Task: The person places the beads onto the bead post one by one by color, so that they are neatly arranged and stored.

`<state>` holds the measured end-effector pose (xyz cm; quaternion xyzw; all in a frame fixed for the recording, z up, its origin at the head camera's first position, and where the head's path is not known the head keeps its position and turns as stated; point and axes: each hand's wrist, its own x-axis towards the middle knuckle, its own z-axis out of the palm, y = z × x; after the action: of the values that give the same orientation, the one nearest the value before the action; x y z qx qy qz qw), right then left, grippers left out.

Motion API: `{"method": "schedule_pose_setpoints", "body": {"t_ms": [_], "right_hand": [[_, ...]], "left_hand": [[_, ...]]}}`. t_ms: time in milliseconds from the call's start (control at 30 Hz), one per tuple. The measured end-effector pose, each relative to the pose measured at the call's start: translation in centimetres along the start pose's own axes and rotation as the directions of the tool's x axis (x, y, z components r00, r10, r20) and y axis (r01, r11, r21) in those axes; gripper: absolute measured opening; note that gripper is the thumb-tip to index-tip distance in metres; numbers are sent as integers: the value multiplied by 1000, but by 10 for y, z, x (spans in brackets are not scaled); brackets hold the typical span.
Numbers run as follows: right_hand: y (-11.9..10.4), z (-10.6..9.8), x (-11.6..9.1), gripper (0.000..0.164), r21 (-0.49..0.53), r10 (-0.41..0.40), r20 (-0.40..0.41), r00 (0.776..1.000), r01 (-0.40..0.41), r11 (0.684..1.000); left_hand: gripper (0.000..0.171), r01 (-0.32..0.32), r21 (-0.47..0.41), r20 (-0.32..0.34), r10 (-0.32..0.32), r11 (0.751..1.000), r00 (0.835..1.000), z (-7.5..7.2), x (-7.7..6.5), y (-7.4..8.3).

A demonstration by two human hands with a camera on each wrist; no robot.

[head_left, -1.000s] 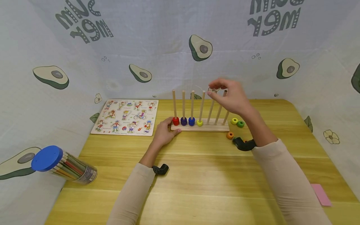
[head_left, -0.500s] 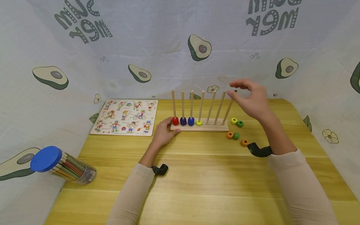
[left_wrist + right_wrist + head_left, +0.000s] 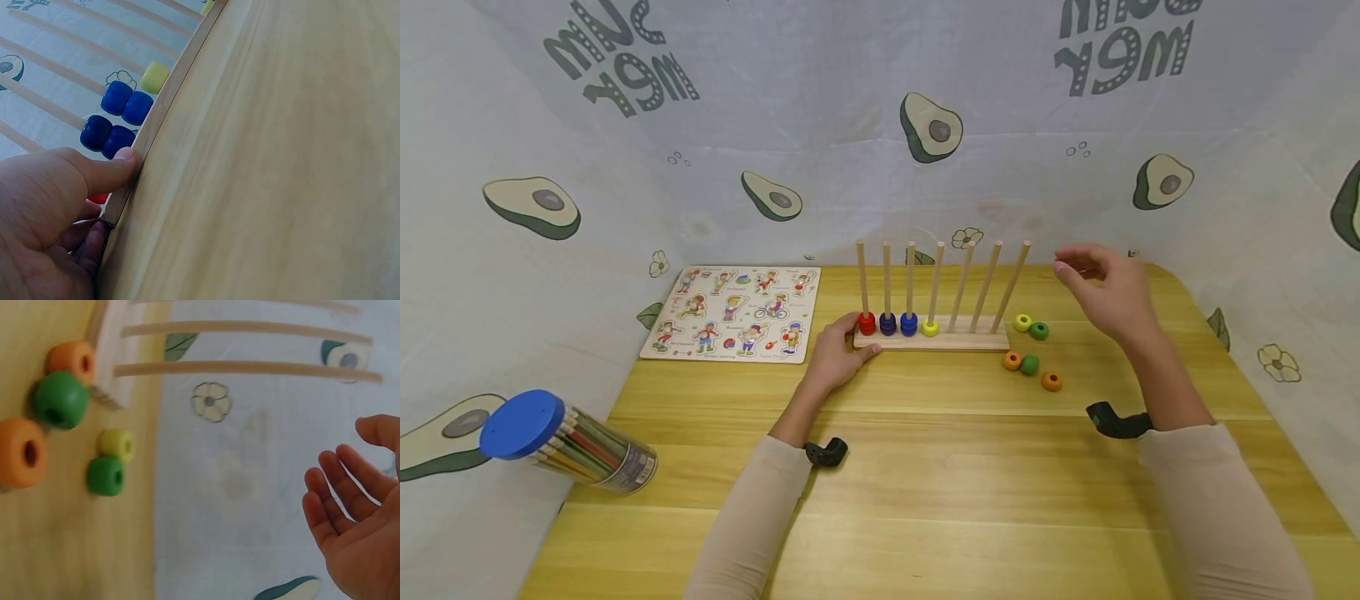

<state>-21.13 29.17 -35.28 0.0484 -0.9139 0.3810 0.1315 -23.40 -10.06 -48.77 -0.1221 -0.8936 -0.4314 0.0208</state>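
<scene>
A wooden peg rack [image 3: 936, 343] stands upright at the back of the table. Red beads [image 3: 867, 324], dark purple beads [image 3: 887, 324], blue beads [image 3: 908, 324] and one yellow bead [image 3: 930, 328] sit at the feet of its left-hand pegs. My left hand [image 3: 837, 354] grips the left end of the base. In the left wrist view, the thumb lies on the base and the other fingers go round its end. My right hand [image 3: 1108, 292] hangs in the air right of the rack, holding nothing; in the right wrist view its fingers are spread and slightly bent.
Right of the rack lie loose beads: yellow [image 3: 1022, 322], green [image 3: 1039, 331], orange [image 3: 1012, 361], another green [image 3: 1030, 364] and another orange [image 3: 1052, 381]. A picture board [image 3: 730, 315] lies at back left; a blue-lidded pencil tub [image 3: 568, 442] is at front left.
My right hand has moved to the right, from above the rack's pegs to beyond its right end. The left hand has stayed on the base.
</scene>
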Motion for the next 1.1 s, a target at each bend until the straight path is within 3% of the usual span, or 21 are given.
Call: {"method": "schedule_pose_setpoints", "body": {"t_ms": [200,400,1100], "right_hand": [[32,15,-3,52,-44,49,83,995,-45,998],[49,28,-7,56,-51,81,164,983,-73,996],[64,50,-7,62,-68,161,354,921,-146,987]], "left_hand": [[65,7,2,8,-8,1000,1000,0,1,-2],[68,26,11,15,-26,1000,1000,1,1,-2],[69,26,27,15,-26,999,1000,1,2,-3]]}}
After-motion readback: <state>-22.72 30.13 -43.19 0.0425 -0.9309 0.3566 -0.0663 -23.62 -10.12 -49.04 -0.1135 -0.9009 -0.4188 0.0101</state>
